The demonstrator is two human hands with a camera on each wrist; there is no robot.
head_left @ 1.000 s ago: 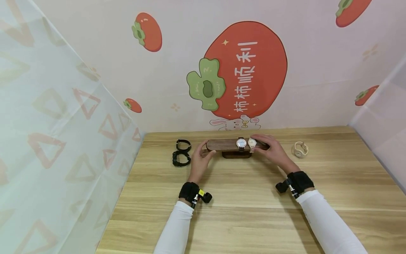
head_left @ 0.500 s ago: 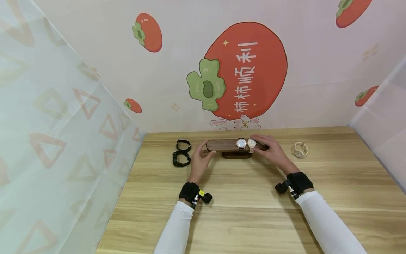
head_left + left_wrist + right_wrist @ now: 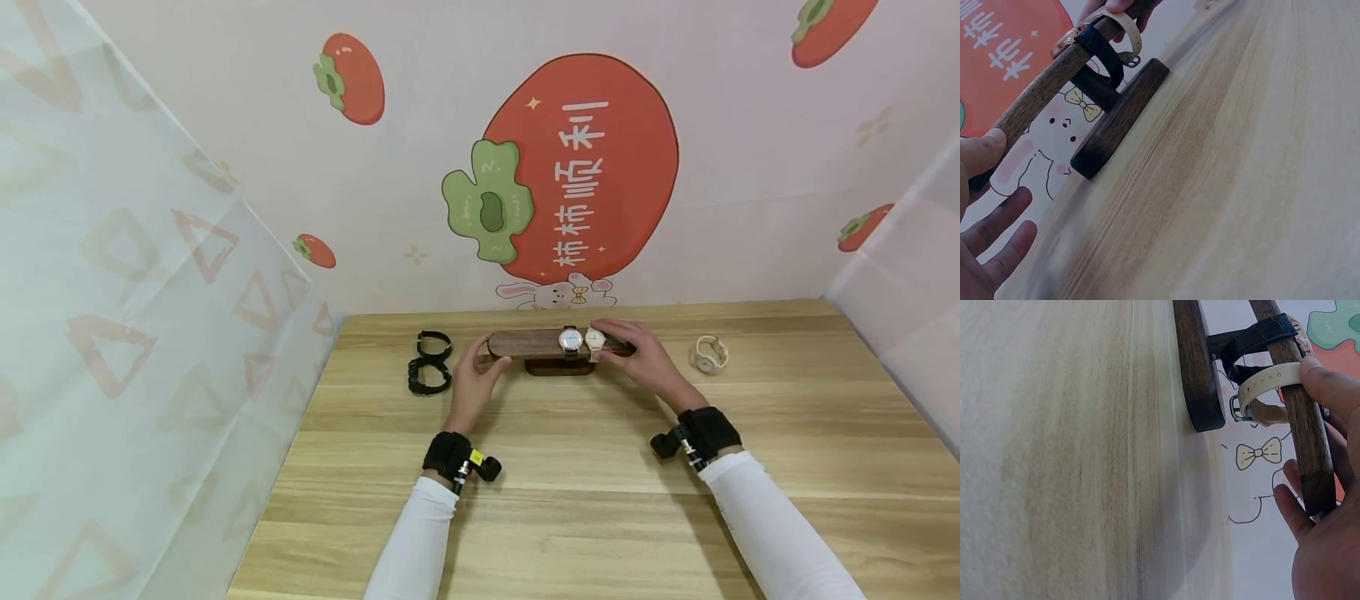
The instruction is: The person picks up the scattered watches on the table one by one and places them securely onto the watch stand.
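A dark wooden watch stand with a long bar on a short base stands near the back of the table. My left hand holds the bar's left end, its thumb on the near side in the left wrist view. Round the bar sit a watch with a dark strap and, just right of it, a watch with a cream strap. My right hand pinches the cream watch. In the right wrist view its thumb presses the cream strap, which loops round the bar and hangs below it; other fingers are partly hidden behind.
Two black watches lie on the table left of the stand, one behind the other. Another cream watch lies to the right of my right hand. A printed wall stands close behind the table's back edge.
My right hand and the cream watch have shifted very slightly left along the bar toward the dark-strapped watch. The left hand stays in place on the bar's end.
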